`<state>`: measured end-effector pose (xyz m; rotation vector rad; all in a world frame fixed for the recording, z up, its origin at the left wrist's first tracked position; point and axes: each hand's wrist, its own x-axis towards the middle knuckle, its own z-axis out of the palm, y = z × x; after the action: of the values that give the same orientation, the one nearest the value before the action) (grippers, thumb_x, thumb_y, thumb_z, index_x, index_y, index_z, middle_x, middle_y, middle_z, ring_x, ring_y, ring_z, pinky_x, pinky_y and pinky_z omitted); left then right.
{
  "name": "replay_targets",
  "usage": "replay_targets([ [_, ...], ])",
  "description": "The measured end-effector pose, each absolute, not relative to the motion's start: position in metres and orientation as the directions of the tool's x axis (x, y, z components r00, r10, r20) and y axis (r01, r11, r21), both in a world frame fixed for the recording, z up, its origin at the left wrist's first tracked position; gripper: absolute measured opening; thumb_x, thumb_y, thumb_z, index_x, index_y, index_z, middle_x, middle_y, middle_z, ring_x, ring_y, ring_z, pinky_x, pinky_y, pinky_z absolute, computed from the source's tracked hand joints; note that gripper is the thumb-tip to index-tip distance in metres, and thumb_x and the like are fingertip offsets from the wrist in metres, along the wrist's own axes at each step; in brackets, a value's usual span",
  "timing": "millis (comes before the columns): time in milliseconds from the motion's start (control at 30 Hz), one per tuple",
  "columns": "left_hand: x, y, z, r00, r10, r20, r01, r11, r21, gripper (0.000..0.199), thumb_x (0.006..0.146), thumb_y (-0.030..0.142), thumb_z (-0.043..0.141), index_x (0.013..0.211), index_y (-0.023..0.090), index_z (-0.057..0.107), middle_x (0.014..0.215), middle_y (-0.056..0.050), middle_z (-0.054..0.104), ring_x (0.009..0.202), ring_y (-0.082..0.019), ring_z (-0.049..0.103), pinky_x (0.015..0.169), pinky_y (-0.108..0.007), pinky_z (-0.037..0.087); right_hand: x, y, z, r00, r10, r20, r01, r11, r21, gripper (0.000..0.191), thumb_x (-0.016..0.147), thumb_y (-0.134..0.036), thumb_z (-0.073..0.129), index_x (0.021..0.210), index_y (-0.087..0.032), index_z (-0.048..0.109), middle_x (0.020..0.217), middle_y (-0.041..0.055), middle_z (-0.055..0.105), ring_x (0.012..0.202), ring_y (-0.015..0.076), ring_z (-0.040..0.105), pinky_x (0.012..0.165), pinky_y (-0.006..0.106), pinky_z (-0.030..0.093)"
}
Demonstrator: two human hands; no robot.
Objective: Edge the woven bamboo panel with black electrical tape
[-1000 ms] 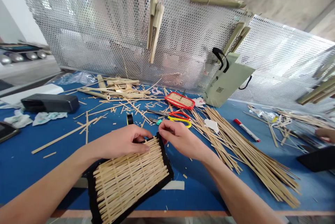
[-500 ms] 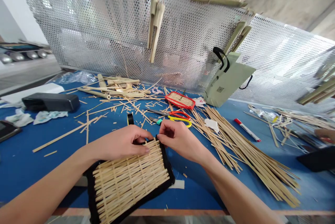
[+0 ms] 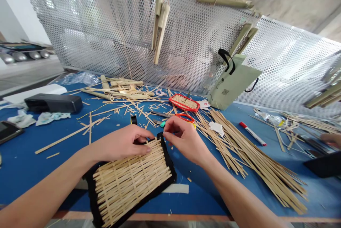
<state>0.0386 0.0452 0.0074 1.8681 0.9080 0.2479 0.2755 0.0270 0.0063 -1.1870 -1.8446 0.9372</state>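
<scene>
A woven bamboo panel (image 3: 133,181) with black tape round its edges is tilted over the table's front edge. My left hand (image 3: 128,142) grips its upper edge, thumb on the weave and fingers behind. At the upper right corner, my right hand (image 3: 181,137) pinches the end of the black edging tape (image 3: 160,136), which stands up slightly from the corner. Just beyond my hands lie a roll of black tape (image 3: 133,120) and scissors with red and yellow handles (image 3: 186,117), partly hidden by my right hand.
Long bamboo strips (image 3: 255,160) fan out at the right, near a marker (image 3: 252,133). A red-edged woven panel (image 3: 183,102) and a green bag (image 3: 229,82) stand farther back. Bamboo scraps (image 3: 128,93) litter the back; a black case (image 3: 53,103) lies left. Another person's hand (image 3: 330,139) is far right.
My right hand has lifted slightly at the corner, raising the tape end a little. The panel has shifted slightly left, showing more of the white strip beneath it.
</scene>
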Motion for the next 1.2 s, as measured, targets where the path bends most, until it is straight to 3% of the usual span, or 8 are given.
replay_targets([
  [200,0.0373,0.0472,0.0062,0.688,0.705,-0.170,0.479,-0.266,0.836,0.033,0.092,0.044,0.066,0.111,0.018,0.074,0.070,0.005,0.044,0.064,-0.013,0.036,0.058,-0.026,0.026,0.2732,0.0237,0.0103,-0.386,0.850,0.359,0.450,0.513,-0.731,0.017,0.087,-0.011,0.061,0.087,-0.021,0.075,0.090,0.0014,0.070,0.080,0.0142,0.063,0.068,0.026,0.045],
  [400,0.0379,0.0451,0.0098,0.709,0.686,-0.162,0.469,-0.288,0.835,0.031,0.093,0.046,0.065,0.101,0.017,0.072,0.068,0.006,0.042,0.062,-0.013,0.033,0.056,-0.026,0.024,0.2736,0.0262,0.0077,-0.423,0.865,0.269,0.480,0.466,-0.743,0.015,0.093,-0.024,0.068,0.080,-0.019,0.072,0.080,-0.0016,0.067,0.076,0.0121,0.057,0.068,0.026,0.040],
  [567,0.0385,0.0419,0.0148,0.720,0.676,-0.156,0.482,-0.326,0.813,0.028,0.094,0.044,0.064,0.094,0.017,0.071,0.065,0.007,0.037,0.061,-0.012,0.030,0.056,-0.027,0.021,0.2744,0.0271,0.0097,-0.486,0.860,0.156,0.418,0.386,-0.822,0.027,0.094,-0.029,0.067,0.070,-0.018,0.063,0.070,-0.0045,0.056,0.068,0.0101,0.047,0.062,0.025,0.034],
  [733,0.0387,0.0429,0.0129,0.735,0.659,-0.157,0.462,-0.318,0.828,0.031,0.094,0.047,0.065,0.097,0.018,0.071,0.067,0.006,0.037,0.063,-0.012,0.030,0.056,-0.027,0.021,0.2756,0.0268,0.0062,-0.516,0.841,0.163,0.322,0.367,-0.873,0.041,0.097,-0.040,0.067,0.065,-0.017,0.054,0.068,-0.0049,0.047,0.067,0.0098,0.040,0.062,0.026,0.030],
  [833,0.0376,0.0435,0.0110,0.730,0.662,-0.172,0.456,-0.284,0.844,0.032,0.093,0.050,0.066,0.092,0.018,0.069,0.067,0.006,0.039,0.062,-0.012,0.031,0.056,-0.027,0.022,0.2765,0.0267,0.0048,-0.462,0.876,0.140,0.348,0.324,-0.880,0.048,0.103,-0.051,0.054,0.068,-0.018,0.055,0.066,-0.0052,0.042,0.063,0.0101,0.036,0.059,0.027,0.027],
  [900,0.0367,0.0440,0.0099,0.720,0.670,-0.181,0.459,-0.264,0.848,0.031,0.093,0.049,0.066,0.091,0.018,0.068,0.067,0.006,0.040,0.062,-0.012,0.032,0.056,-0.027,0.022,0.2762,0.0268,0.0053,-0.433,0.889,0.147,0.377,0.327,-0.867,0.046,0.105,-0.051,0.049,0.075,-0.017,0.060,0.067,-0.0048,0.044,0.063,0.0105,0.038,0.060,0.027,0.028],
  [1033,0.0373,0.0458,0.0089,0.715,0.677,-0.176,0.471,-0.280,0.837,0.029,0.093,0.046,0.066,0.085,0.018,0.065,0.065,0.007,0.035,0.060,-0.012,0.029,0.055,-0.027,0.020,0.2743,0.0273,0.0062,-0.470,0.869,0.156,0.427,0.378,-0.821,0.025,0.095,-0.034,0.065,0.078,-0.017,0.067,0.072,-0.0037,0.058,0.069,0.0106,0.046,0.064,0.025,0.034],
  [1200,0.0396,0.0464,0.0079,0.716,0.673,-0.185,0.470,-0.269,0.841,0.031,0.094,0.049,0.064,0.091,0.019,0.069,0.065,0.007,0.039,0.060,-0.011,0.031,0.054,-0.027,0.021,0.2748,0.0283,0.0017,-0.441,0.884,0.153,0.410,0.350,-0.842,0.025,0.094,-0.034,0.066,0.075,-0.017,0.069,0.070,-0.0042,0.059,0.069,0.0102,0.047,0.064,0.024,0.035],
])
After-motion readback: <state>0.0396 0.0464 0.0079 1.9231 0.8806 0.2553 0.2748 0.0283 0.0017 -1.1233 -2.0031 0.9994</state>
